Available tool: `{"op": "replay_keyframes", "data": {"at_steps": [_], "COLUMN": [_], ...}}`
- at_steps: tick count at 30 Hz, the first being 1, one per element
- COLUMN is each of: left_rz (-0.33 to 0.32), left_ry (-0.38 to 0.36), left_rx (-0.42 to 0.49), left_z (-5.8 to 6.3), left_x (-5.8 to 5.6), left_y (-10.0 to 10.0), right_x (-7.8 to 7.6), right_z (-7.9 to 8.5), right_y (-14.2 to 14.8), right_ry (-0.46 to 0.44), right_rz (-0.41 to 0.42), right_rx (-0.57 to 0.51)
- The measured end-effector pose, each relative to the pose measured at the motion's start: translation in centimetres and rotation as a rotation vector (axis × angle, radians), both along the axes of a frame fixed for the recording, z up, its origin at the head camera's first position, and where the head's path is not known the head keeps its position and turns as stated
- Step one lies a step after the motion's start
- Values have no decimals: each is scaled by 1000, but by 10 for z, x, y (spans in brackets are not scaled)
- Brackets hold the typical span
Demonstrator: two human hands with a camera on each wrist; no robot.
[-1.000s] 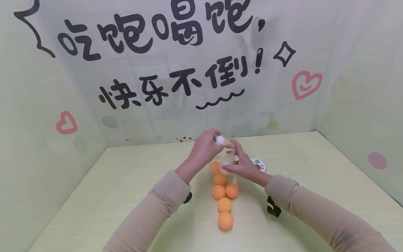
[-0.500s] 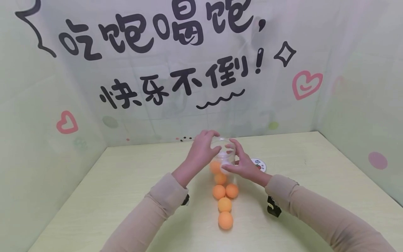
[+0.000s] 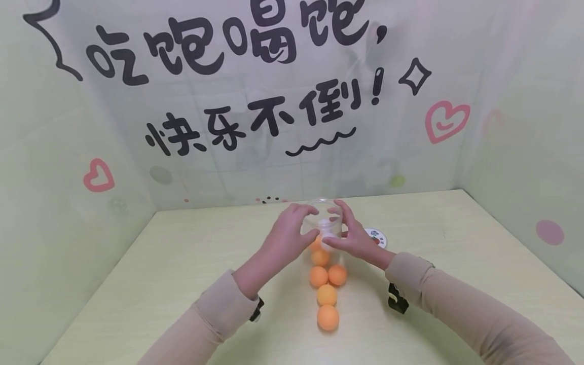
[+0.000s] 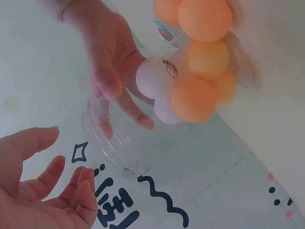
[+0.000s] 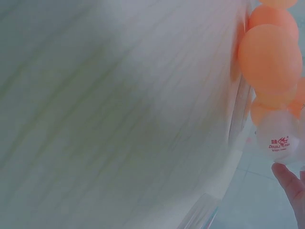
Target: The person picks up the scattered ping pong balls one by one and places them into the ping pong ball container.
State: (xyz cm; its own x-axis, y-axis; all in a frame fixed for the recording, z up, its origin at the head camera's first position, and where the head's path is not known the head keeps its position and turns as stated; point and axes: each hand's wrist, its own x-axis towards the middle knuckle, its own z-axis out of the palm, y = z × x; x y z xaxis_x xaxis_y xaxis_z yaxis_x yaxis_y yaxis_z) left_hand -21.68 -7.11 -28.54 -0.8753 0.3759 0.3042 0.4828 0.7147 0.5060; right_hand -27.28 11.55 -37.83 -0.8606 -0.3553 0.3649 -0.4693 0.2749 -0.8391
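A clear jar [image 3: 329, 219] stands upright on the table. My right hand [image 3: 356, 238] grips its right side, fingers spread around the wall. White ping-pong balls [image 4: 156, 78] show through the jar, along with orange ping-pong balls [image 4: 194, 100]; which of the orange ones lie inside I cannot tell. My left hand [image 3: 287, 233] is at the jar's left side, fingers loosely bent and holding nothing; the left wrist view shows it apart from the jar [image 4: 114, 138]. Toward me on the table lie more orange ping-pong balls, the nearest ball [image 3: 328, 318] in front of a paler ball [image 3: 326, 295].
A round white printed lid [image 3: 376, 237] lies on the table just right of the jar, partly behind my right hand. The pale wooden table [image 3: 182, 284] is closed in by a printed cloth backdrop [image 3: 219, 177] and side walls.
One second ago my left hand held a white ping-pong ball at the jar's rim. It has let go, and the ball has dropped into the jar. The hand has drawn slightly down and left.
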Motion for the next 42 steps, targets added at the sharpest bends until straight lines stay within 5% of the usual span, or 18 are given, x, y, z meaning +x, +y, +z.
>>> {"op": "replay_keyframes", "data": {"at_steps": [10, 15, 22, 27, 35, 42], "left_rz": [-213, -325, -430, -414, -251, -178], "left_ry": [-121, -103, 31, 39, 2, -19], "left_rx": [-179, -330, -477, -487, -478, -462], "left_z": [-31, -47, -66, -71, -74, -79], "left_x": [33, 52, 71, 72, 71, 70], "left_y": [1, 6, 5, 3, -1, -6], "right_x": [-1, -2, -2, -2, -2, -2], "right_z": [-1, -2, -2, -2, -2, -1], "right_y": [0, 0, -1, 1, 0, 0], "right_ry": [21, 18, 14, 17, 2, 4], "right_rz": [8, 10, 8, 7, 2, -2], "right_rx": [-22, -28, -25, -26, -14, -10]}}
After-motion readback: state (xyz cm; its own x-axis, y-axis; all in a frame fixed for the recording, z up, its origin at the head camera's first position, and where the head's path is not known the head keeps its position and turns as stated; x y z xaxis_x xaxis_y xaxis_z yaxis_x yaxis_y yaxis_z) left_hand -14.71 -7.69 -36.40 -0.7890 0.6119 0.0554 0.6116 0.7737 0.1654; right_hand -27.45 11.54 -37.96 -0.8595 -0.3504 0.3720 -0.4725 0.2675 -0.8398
